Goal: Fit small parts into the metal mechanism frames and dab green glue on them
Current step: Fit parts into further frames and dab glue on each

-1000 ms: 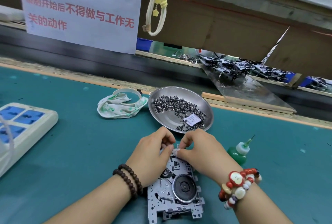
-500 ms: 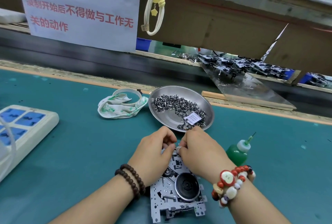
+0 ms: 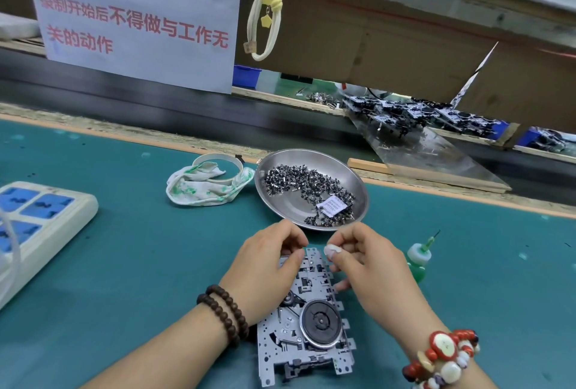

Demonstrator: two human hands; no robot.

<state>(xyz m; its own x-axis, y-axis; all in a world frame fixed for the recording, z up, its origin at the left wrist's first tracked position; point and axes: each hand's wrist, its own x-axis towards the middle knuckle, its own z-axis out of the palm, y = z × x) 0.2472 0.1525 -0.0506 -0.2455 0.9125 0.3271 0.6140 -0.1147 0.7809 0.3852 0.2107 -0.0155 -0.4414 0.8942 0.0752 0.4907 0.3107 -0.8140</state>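
My table (image 3: 124,264) is teal; the rag (image 3: 205,186) is white with green stains; my right bracelet (image 3: 442,357) has red and white beads.

Teal bench (image 3: 131,264): frame (image 3: 311,326), dish (image 3: 311,158), bottle (image 3: 419,259).

Both forearms bare, no sleeves in view. Left wrist: double strand of dark brown round wooden beads (image 3: 223,313). Right wrist: chunky bracelet (image 3: 442,357) of red and cream beads, one large red-rimmed cream disc. Right thumbnail long, pale.

hands (image 3: 314,267) now apart over frame (image 3: 311,320)
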